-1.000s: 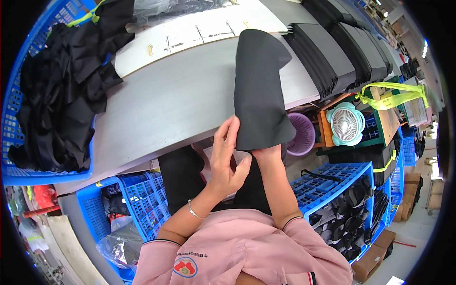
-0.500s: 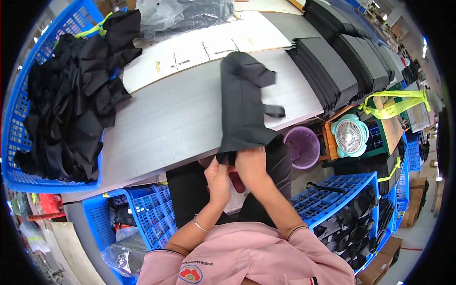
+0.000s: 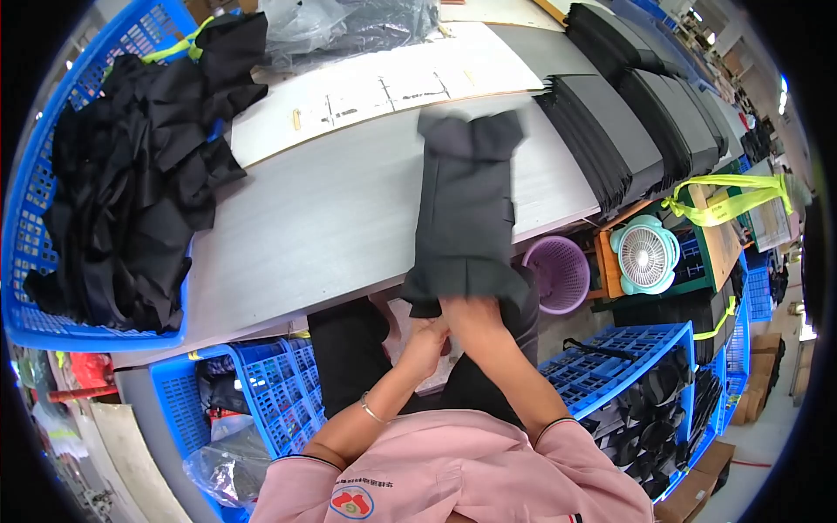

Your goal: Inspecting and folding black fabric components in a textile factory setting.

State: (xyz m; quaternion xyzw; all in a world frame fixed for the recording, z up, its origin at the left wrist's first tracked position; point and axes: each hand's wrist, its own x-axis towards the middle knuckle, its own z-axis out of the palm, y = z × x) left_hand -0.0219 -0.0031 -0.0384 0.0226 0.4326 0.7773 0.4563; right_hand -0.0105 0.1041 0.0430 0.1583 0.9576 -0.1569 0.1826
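Observation:
A black fabric sleeve (image 3: 466, 205) stretches from my lap up over the grey work table, its far end blurred by motion. My right hand (image 3: 475, 324) reaches in under the flared near edge of the sleeve and holds it there; the fingers are hidden by the cloth. Just left of it, my left hand (image 3: 422, 350) is closed, fingertips together against the right hand below the cloth's edge. Whether those fingertips pinch any cloth cannot be seen.
A blue basket (image 3: 96, 338) heaped with black fabric pieces stands at the table's left end. Stacks of black panels (image 3: 606, 126) lie at the right. Beside the table are a purple bin (image 3: 558, 275), a small turquoise fan (image 3: 645, 254) and a blue crate (image 3: 619, 362). Clear plastic (image 3: 349, 30) lies at the back.
The sleeve has turned so its broad face shows, and its far end has spread out. Both hands have come slightly nearer to me, and the left has shifted right against the right hand.

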